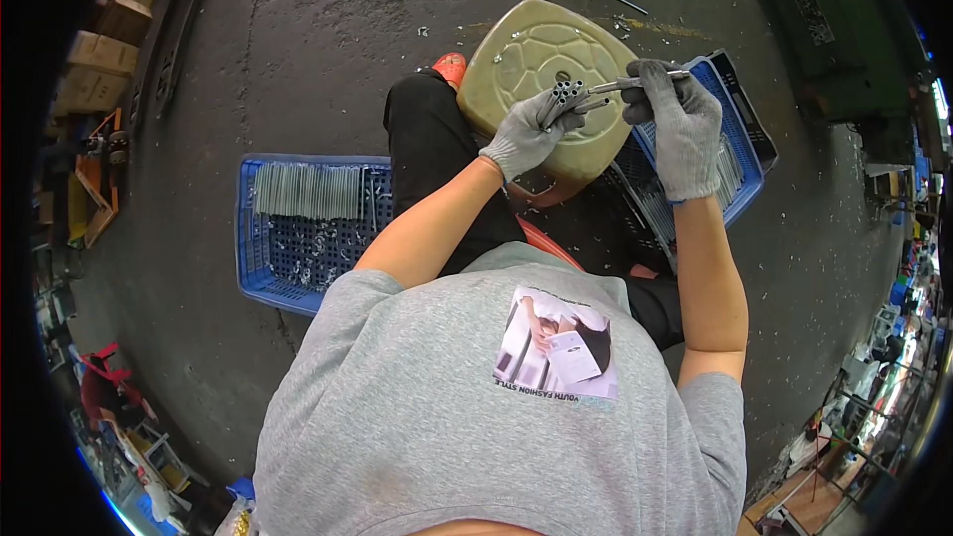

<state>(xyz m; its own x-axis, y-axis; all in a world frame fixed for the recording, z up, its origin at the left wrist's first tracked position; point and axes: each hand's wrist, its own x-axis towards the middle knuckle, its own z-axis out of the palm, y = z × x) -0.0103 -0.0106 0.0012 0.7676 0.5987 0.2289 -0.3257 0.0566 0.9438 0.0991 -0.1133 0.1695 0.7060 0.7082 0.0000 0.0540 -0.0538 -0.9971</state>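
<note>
My left hand [524, 142], in a grey knit glove, is closed around a bundle of thin metal tubes [564, 97] with their open ends facing up and away. In my gloved right hand [687, 134] is a slim metal rod-like tool [617, 86], pinched between thumb and fingers. Its narrow tip points left and comes close to the tube ends; whether it touches them I cannot tell. Both hands are above or beside a yellowish plastic stool [531, 35] with small metal bits on its top.
Left of my leg sits a blue plastic basket [246, 248] with a row of metal tubes [310, 191] and loose shavings. Another blue basket [747, 189] with tubes stands at the right, partly behind my right hand. Green machinery [834, 30] is far right; cardboard boxes [104, 55] are far left.
</note>
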